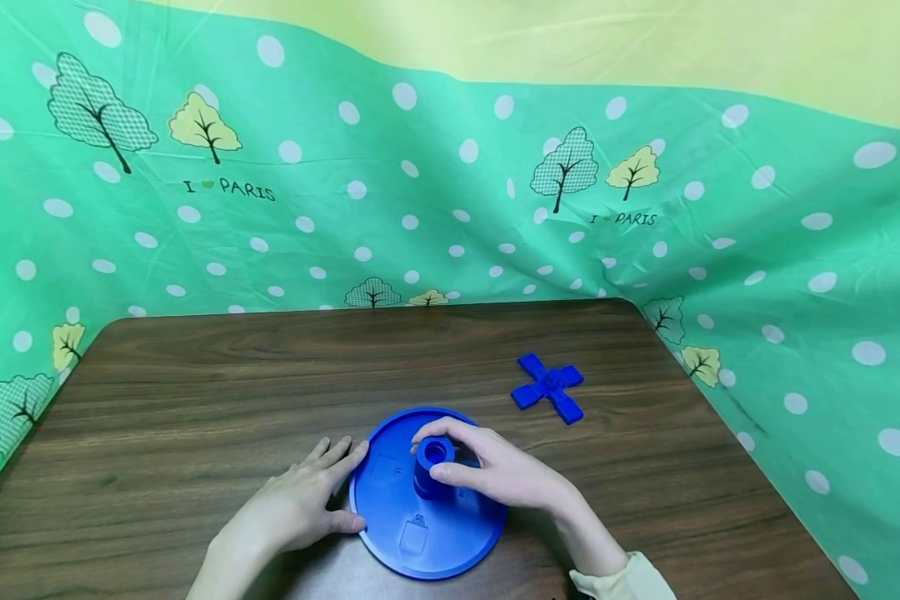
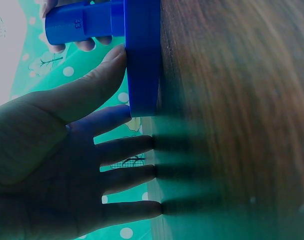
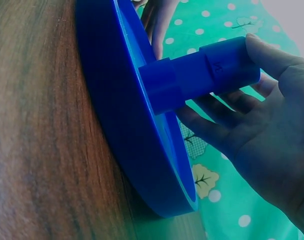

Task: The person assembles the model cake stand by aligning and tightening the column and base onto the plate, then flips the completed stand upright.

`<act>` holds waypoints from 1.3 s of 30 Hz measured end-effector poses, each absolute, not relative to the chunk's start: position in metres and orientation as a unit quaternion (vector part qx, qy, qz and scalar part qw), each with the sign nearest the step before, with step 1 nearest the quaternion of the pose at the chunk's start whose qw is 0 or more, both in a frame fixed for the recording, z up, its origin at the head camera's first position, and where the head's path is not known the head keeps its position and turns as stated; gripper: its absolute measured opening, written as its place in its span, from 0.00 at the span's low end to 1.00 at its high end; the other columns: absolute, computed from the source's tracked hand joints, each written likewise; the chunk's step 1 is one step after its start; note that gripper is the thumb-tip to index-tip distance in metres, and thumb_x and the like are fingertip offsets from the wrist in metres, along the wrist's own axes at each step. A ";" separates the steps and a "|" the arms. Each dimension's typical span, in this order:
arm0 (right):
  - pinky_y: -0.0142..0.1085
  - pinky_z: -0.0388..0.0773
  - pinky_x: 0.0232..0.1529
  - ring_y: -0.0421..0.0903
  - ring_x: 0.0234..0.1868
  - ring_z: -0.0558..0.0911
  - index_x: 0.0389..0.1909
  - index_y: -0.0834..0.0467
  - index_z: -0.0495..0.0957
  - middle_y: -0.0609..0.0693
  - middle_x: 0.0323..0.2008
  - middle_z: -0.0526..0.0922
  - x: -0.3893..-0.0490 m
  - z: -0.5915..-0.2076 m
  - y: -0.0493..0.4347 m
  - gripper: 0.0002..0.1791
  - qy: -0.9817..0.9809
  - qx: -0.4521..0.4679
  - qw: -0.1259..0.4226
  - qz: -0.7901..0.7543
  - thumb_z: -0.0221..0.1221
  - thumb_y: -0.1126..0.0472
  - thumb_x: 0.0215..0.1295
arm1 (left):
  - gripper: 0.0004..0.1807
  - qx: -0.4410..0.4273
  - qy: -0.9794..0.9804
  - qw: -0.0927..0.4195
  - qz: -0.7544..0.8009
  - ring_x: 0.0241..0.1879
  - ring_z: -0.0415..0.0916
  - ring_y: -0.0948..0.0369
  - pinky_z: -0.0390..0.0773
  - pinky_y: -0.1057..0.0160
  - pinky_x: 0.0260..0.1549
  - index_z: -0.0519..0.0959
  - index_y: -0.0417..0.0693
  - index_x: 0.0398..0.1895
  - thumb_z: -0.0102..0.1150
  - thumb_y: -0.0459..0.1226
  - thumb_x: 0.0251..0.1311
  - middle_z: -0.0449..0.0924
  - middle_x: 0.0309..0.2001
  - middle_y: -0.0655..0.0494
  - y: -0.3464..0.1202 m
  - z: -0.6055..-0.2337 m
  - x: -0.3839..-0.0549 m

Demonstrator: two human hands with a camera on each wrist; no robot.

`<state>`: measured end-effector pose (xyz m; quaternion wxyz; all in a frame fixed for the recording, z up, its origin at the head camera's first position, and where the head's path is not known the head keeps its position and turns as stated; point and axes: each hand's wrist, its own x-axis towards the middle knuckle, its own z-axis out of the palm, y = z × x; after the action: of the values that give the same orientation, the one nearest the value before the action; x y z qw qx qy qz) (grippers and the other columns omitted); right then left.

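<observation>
A round blue disc [image 1: 390, 508] with a raised rim lies flat on the table. From its middle rises a hollow blue stepped tube [image 1: 424, 482], whose open end faces up. My right hand [image 1: 513, 471] holds the tube's upper end between thumb and fingers, plain in the right wrist view, where the tube [image 3: 197, 75] stands on the disc [image 3: 126, 115]. At the disc's left edge, my left hand [image 1: 300, 500] touches the rim with thumb and forefinger. Its fingers are spread and nearly straight, and their tips meet the tabletop in the left wrist view.
A blue cross-shaped piece [image 1: 549, 385] with a small raised centre lies beyond the disc to the right. The dark wood-grain table [image 1: 270, 367] is bordered at the back and sides by a green dotted cloth [image 1: 435, 192].
</observation>
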<state>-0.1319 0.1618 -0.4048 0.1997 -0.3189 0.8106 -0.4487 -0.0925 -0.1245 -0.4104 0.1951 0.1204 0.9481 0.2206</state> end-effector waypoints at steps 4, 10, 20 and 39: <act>0.40 0.74 0.66 0.41 0.67 0.75 0.64 0.38 0.73 0.36 0.65 0.77 -0.131 -0.404 0.162 0.18 0.813 -0.316 0.197 -0.448 0.57 0.49 0.77 | 0.52 0.120 0.948 0.194 0.221 0.80 0.52 0.37 0.58 0.14 0.59 0.62 0.60 0.80 0.73 0.61 0.52 0.58 0.81 0.46 -0.125 -0.410 -0.092; 0.44 0.70 0.73 0.41 0.74 0.72 0.68 0.44 0.73 0.37 0.68 0.77 -0.131 -0.402 0.163 0.22 0.813 -0.317 0.187 -0.451 0.59 0.50 0.76 | 0.52 0.118 0.948 0.197 0.223 0.80 0.52 0.36 0.58 0.15 0.60 0.62 0.60 0.80 0.72 0.61 0.52 0.58 0.81 0.46 -0.125 -0.410 -0.091; 0.55 0.77 0.67 0.46 0.65 0.82 0.67 0.52 0.75 0.51 0.63 0.83 -0.141 -0.394 0.182 0.22 0.821 -0.274 0.099 -0.491 0.60 0.54 0.75 | 0.52 0.120 0.946 0.197 0.229 0.80 0.51 0.36 0.57 0.15 0.61 0.62 0.60 0.80 0.72 0.60 0.53 0.57 0.81 0.46 -0.127 -0.410 -0.090; 0.36 0.81 0.61 0.51 0.63 0.83 0.66 0.46 0.75 0.51 0.61 0.84 -0.156 -0.384 0.231 0.22 0.862 -0.191 -0.007 -0.470 0.61 0.54 0.74 | 0.52 0.120 0.946 0.197 0.227 0.81 0.50 0.38 0.57 0.16 0.62 0.62 0.60 0.80 0.73 0.59 0.53 0.57 0.82 0.46 -0.127 -0.410 -0.091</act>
<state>-0.1560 0.2310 -0.3840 -0.0069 -0.1906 0.8616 -0.4704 -0.0910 -0.1267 -0.4095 0.1965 0.1199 0.9464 0.2265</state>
